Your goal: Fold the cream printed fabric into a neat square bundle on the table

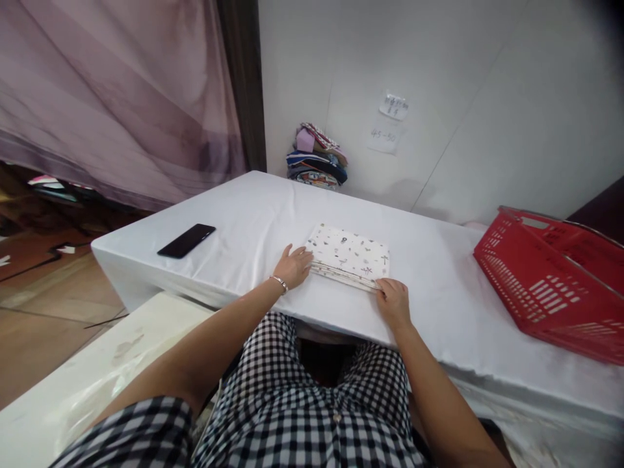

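A folded white cloth (348,250) with a small scattered print lies flat on the white-covered table (429,260), just right of the centre of the frame. Its layered folded edge faces the bottom of the frame.

The left hand (294,265), with a bracelet (279,284) at the wrist, lies at the cloth's left edge, palm down, its thumb spread away and its fingers reaching onto the near left corner. The right hand (394,300) is at the near right corner, where the thumb and fingers seem to pinch the folded edge; how many layers they take in cannot be told.

The near edge shows several layers, so a pull by the right hand on only some of them could skew the stack or open a fold. The left hand seems to rest lightly; with uneven pressure the cloth could turn or crease. The table cover looks smooth and loose, and a hard drag might ruck it up.

The black phone (186,240) at left and the red basket (511,273) at right lie well apart from the cloth, so a knock against either seems unlikely.
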### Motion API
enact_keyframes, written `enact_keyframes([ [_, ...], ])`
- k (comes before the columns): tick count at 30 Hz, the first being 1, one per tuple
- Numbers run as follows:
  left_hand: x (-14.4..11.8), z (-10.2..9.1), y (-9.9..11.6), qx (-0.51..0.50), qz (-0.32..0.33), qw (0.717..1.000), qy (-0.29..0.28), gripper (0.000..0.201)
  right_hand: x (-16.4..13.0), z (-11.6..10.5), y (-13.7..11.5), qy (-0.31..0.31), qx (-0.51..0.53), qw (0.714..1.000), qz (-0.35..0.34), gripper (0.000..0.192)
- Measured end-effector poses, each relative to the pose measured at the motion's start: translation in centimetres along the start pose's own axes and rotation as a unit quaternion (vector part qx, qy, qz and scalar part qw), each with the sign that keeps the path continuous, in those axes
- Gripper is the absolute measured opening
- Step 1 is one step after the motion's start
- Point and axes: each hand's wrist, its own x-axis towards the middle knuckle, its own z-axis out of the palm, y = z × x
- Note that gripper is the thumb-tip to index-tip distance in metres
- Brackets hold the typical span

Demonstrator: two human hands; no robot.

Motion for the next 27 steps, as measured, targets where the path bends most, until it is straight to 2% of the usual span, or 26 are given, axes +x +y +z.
enact_keyframes([
  [4,-0.1,0.5,0.0,-0.006,-0.011,1.0,-0.001,0.031,0.0,0.0,-0.1,0.001,-0.01,1.0,0.002,0.024],
  [9,-0.2,0.6,0.3,-0.018,-0.013,0.999,0.03,0.031,-0.2,0.2,0.0,-0.006,0.0,1.0,0.001,0.025],
  [14,0.7,0.7,2.1,-0.042,0.025,0.996,0.073,0.031,0.2,0.1,-0.5,0.013,0.016,1.0,-0.005,0.028],
  [18,1.9,1.7,3.7,-0.075,0.058,0.992,0.078,0.03,1.6,0.1,-1.5,0.022,0.033,0.999,-0.037,0.025],
  [24,2.6,3.2,4.0,-0.128,0.051,0.988,0.071,0.027,3.2,1.4,-2.3,-0.016,0.036,0.999,-0.014,0.016],
  [27,2.5,3.4,3.8,-0.142,0.052,0.985,0.079,0.026,2.9,2.2,-2.3,-0.004,0.049,0.999,-0.005,0.016],
])
